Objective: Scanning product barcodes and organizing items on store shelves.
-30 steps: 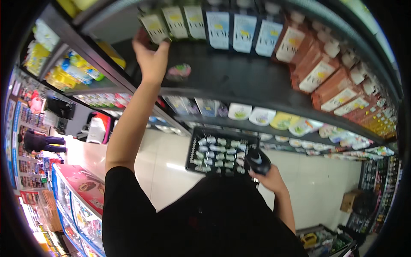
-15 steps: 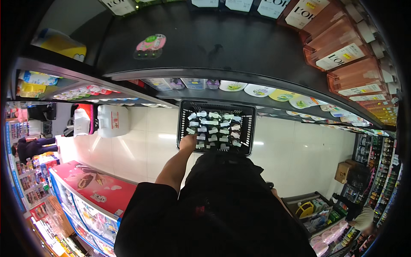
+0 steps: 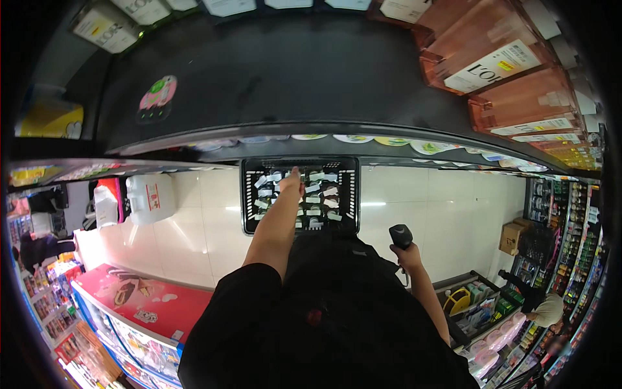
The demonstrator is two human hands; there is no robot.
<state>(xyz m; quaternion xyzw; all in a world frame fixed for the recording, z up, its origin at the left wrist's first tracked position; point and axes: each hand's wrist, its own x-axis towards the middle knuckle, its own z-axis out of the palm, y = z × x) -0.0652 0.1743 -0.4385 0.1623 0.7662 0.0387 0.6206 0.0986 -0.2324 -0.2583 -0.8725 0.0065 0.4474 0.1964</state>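
A black basket with slotted sides is in front of me, holding rows of dark, upright items with pale tops. Over its far middle, my left hand reaches in with its fingers closed around one spot among the pale tops. What those fingers hold is too small and partly hidden. Off to the right of the basket, my right hand grips a dark handheld barcode scanner, its head tilted up.
A dark shelf spans the space ahead, with pink bottles on its right. To the left are a white jug and a red-topped freezer. Cardboard boxes sit at the right. A person is at the far right.
My left hand has moved from the basket's near left part to its far middle. The right hand with the scanner has risen into view. The whole view has shifted slightly.
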